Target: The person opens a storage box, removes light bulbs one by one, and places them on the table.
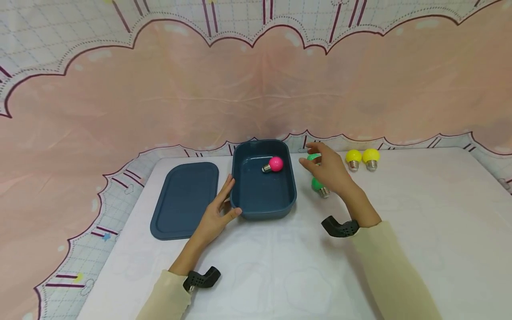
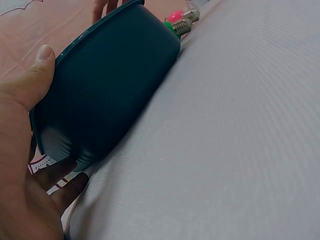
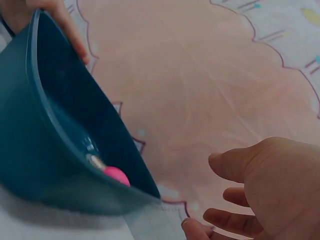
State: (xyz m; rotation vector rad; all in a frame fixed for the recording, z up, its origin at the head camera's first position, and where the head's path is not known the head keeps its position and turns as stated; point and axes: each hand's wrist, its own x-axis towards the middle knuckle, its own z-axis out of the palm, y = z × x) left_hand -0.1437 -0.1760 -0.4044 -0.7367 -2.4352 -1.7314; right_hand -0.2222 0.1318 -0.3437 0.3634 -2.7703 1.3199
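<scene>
A dark blue rectangular box (image 1: 264, 209) stands uncovered on the table, with a pink light bulb (image 1: 276, 164) lying inside. My left hand (image 1: 213, 220) rests against its near left corner, thumb at the front and fairly straight fingers along the left side. To the right of the box, my right hand (image 1: 329, 171) hovers over green bulbs, partly covering them; one green bulb (image 1: 317, 184) shows below it. In the right wrist view, nothing is between the right hand's (image 3: 265, 195) loosely bent fingers. Another pink bulb (image 2: 175, 16) appears beside a green one in the left wrist view.
A flat dark blue lid (image 1: 184, 200) lies left of the box. Two yellow bulbs (image 1: 354, 159) (image 1: 371, 158) stand side by side at the back right. The white table (image 1: 260, 275) meets a patterned pink cloth (image 1: 200, 98) behind.
</scene>
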